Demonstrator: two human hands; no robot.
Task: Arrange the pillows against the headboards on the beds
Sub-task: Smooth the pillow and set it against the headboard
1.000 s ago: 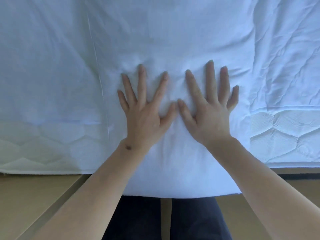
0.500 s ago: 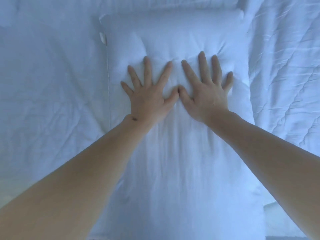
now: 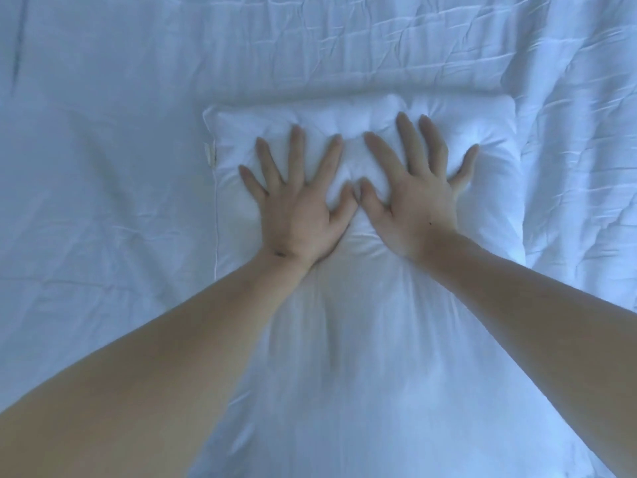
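The near end of the white pillow (image 3: pixel 372 339) ran out of the bottom of the picture, and both forearms crossed over its lower part, so its full length could not be seen. No headboard or bed frame showed anywhere; only wrinkled white bedding (image 3: pixel 103 167) filled the view around the pillow. The whole scene was dim and bluish, slightly blurred, and the pillow's edges were hard to separate from the sheet on its right side.

The pillow lay flat on the bedding with its long axis running straight away from the person, its far short end just beyond the fingertips. A small tag (image 3: pixel 209 154) stuck out of its seam just left of the left hand.

The left hand (image 3: pixel 300 205) and the right hand (image 3: pixel 413 198) rested palm down side by side on the far part of the pillow, all fingers straight and spread wide, gripping nothing. The 2 thumbs nearly met at the middle. The fabric dimpled and puckered around the fingers where they pressed in.
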